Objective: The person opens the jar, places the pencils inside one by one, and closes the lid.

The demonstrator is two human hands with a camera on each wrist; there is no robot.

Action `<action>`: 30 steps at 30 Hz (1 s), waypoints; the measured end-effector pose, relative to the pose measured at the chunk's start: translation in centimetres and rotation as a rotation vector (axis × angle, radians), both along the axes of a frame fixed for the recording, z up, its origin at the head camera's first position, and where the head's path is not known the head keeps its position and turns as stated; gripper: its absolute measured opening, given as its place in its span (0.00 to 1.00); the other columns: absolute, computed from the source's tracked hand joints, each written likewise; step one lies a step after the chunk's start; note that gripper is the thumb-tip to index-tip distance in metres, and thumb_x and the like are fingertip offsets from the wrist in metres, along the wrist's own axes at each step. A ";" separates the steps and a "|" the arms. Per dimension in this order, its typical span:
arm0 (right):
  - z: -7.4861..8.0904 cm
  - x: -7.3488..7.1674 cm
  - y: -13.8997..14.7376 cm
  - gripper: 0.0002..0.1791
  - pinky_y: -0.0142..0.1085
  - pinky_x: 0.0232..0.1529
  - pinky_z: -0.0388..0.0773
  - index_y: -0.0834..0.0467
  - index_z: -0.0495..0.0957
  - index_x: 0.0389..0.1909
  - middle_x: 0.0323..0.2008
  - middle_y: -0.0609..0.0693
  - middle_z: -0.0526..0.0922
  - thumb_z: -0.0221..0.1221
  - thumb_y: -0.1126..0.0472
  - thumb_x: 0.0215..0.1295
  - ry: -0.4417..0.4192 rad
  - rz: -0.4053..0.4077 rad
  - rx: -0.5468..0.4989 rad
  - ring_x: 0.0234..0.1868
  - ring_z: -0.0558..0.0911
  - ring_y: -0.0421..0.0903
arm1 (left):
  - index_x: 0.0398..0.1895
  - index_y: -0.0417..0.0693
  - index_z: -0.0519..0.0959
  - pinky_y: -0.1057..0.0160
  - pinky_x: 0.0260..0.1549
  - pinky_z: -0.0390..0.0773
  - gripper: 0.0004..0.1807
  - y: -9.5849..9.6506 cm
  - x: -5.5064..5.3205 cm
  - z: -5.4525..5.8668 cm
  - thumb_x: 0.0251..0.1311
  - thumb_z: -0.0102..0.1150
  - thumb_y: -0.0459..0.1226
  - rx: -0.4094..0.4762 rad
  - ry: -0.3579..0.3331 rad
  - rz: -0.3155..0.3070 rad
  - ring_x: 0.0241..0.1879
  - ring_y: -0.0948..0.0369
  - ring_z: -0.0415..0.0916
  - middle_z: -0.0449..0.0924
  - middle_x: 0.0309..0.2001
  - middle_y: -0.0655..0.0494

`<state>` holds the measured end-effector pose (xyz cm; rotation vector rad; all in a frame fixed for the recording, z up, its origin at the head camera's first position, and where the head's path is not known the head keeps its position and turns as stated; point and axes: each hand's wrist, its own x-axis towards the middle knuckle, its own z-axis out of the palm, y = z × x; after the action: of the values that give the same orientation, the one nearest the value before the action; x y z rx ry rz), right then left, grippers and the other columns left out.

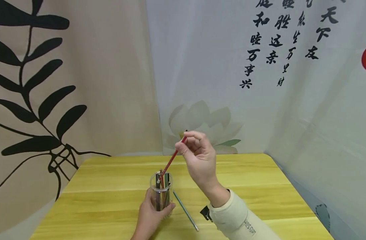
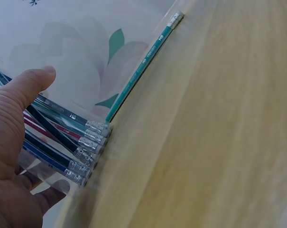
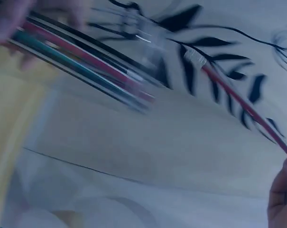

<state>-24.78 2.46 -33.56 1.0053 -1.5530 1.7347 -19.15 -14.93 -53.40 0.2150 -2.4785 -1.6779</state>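
My left hand [image 1: 151, 213] grips a clear plastic cup [image 1: 161, 190] upright on the table, thumb on the near side. Several pencils [image 2: 53, 110] stand in it; the left wrist view shows their eraser ends at the cup's bottom. Up and to the right, my right hand [image 1: 203, 160] pinches a red pencil [image 1: 172, 161] near its dark-tipped upper end. It slants down toward the cup's mouth. From the right wrist, the red pencil's eraser end [image 3: 194, 57] appears just outside the mouth. A teal pencil [image 1: 185, 210] lies on the table right of the cup.
The yellow wood-grain table [image 1: 111, 193] ends at a printed cloth backdrop [image 1: 117, 76] with dark leaves, a pale lotus and black characters. A dark strap piece [image 1: 205, 212] shows by the right sleeve [image 1: 237, 216].
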 end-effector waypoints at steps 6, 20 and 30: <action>-5.1 -0.8 -1.8 0.19 0.31 0.33 0.88 0.61 0.80 0.52 0.33 0.57 0.86 0.70 0.76 0.63 0.117 -0.083 0.197 0.30 0.87 0.47 | 0.70 0.52 0.66 0.44 0.54 0.86 0.48 0.7 0.6 -0.2 0.52 0.84 0.53 0.002 0.004 -0.003 0.55 0.53 0.85 0.87 0.54 0.49; -8.3 0.0 -1.8 0.10 0.20 0.45 0.84 0.58 0.86 0.43 0.39 0.47 0.91 0.75 0.67 0.63 0.335 -0.205 0.640 0.40 0.90 0.40 | 0.73 0.56 0.65 0.40 0.57 0.84 0.48 0.8 1.1 0.1 0.55 0.82 0.53 0.015 0.026 -0.014 0.59 0.49 0.83 0.87 0.59 0.49; -7.5 0.7 -2.1 0.08 0.30 0.45 0.87 0.54 0.91 0.38 0.35 0.43 0.93 0.78 0.61 0.60 0.385 -0.343 0.776 0.37 0.89 0.38 | 0.71 0.55 0.66 0.42 0.57 0.84 0.46 0.8 1.7 0.2 0.54 0.83 0.54 0.016 0.026 -0.001 0.59 0.51 0.83 0.86 0.58 0.51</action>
<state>-24.09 0.35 -41.03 1.2334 -2.0124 0.6383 -17.43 -14.08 -53.22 0.1934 -2.4481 -1.6901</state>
